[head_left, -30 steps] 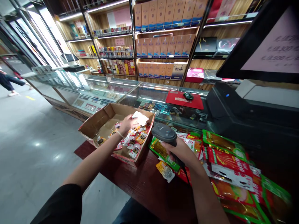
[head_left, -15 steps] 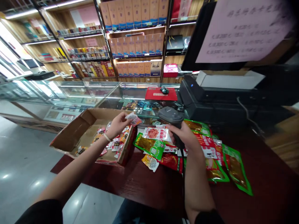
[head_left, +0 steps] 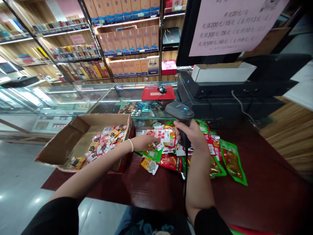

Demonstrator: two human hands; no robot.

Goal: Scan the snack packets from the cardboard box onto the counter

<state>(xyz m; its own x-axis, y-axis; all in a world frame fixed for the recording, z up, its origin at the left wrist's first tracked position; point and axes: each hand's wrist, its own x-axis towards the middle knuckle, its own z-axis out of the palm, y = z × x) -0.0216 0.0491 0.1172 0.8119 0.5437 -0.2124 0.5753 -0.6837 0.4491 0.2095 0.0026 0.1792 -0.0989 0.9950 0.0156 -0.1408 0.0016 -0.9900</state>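
My right hand [head_left: 193, 133] is wrapped round the handle of a black barcode scanner [head_left: 179, 111], its cable hanging down toward me. My left hand [head_left: 143, 143] reaches over the pile of snack packets, fingers closed on a small snack packet [head_left: 157, 144] with a dark label. Beneath it lie a green-edged packet [head_left: 153, 154] and a white and red packet [head_left: 162, 135]. An orange and clear packet [head_left: 149, 165] rests nearer me on the dark red table. To the left, an open cardboard box [head_left: 75, 133] holds several small packets [head_left: 102, 147].
Behind the table runs a glass display counter [head_left: 102, 98] with a red mat [head_left: 149, 93] and a mouse [head_left: 161, 89]. At the right stand a monitor [head_left: 186, 42] with a pink paper sign and black till equipment [head_left: 220, 94]. A green packet [head_left: 233, 160] lies far right.
My left hand has moved right and down from the box's edge to the pile, carrying the small packet. My right hand still grips the scanner. The view has shifted to the right.
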